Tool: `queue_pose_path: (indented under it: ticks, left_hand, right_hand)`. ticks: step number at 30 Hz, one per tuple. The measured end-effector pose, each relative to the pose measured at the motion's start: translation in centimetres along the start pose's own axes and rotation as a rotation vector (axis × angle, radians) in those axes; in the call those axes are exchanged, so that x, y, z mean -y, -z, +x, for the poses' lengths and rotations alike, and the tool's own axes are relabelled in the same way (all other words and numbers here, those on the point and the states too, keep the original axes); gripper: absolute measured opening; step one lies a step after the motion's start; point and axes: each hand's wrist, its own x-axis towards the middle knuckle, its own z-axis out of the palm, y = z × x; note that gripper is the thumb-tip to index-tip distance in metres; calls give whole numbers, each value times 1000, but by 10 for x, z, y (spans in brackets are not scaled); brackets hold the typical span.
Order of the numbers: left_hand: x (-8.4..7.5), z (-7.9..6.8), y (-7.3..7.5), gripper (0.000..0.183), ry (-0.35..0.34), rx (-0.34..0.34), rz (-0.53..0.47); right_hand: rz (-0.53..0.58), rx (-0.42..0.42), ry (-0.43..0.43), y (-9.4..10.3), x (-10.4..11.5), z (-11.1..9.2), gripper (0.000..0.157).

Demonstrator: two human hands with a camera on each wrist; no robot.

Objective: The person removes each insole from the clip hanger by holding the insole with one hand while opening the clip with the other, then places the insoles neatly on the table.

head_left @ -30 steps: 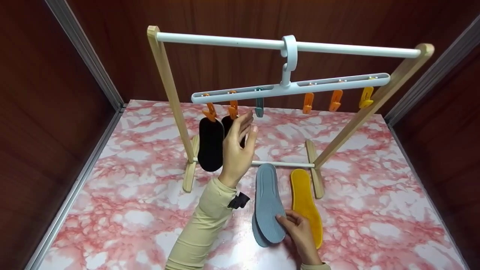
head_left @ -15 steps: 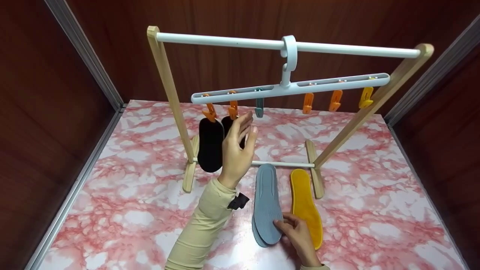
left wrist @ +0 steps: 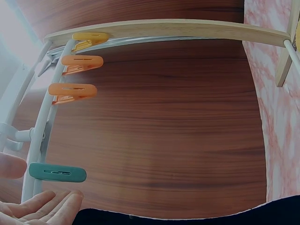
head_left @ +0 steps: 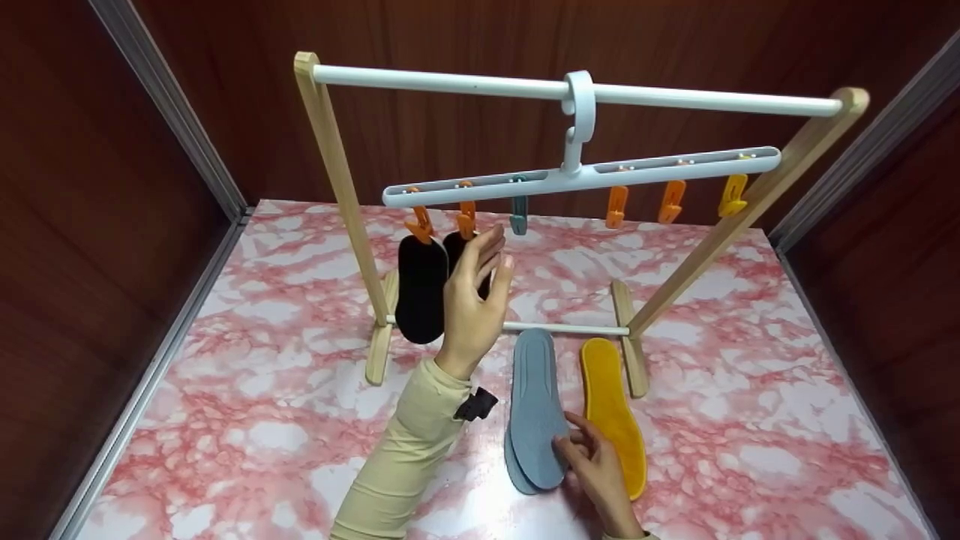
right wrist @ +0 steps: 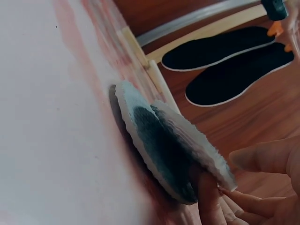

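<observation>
Just left of the right hand, the nearer one: upper grey insole, on the worktop well short of the far edge. Points lengthwise toward that edge, askew atop the lower grey insole. Has a finger in the gap beneath, another digit beside its upper face; unclear whether pinched. Up near the green clip, left hand with fingers and thumb apart, holding nothing. Looks soft and fabric-like, narrow-waisted, with a ragged pale rim. To the right, plush-looking yellow insole; from orange clips, thin black insoles hanging flat.
</observation>
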Motion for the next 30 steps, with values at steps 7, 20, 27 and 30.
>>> queue_pose_path:
  ticks: [7,20,27,30]
  left_hand:
    - [0,-1,1,38,-3,4,3]
    - [-2,-1,2,38,-6,4,5]
    - [-2,-1,1,38,-1,1,1]
    - [-2,-2,2,38,-2,1,3]
  right_hand:
    - [-26,-43,82,0,1,-1,41]
    - [-131,-40,107,0,1,0,38]
    - [-184,-57,114,0,2,1,35]
    - [-216,-58,101,0,4,1,34]
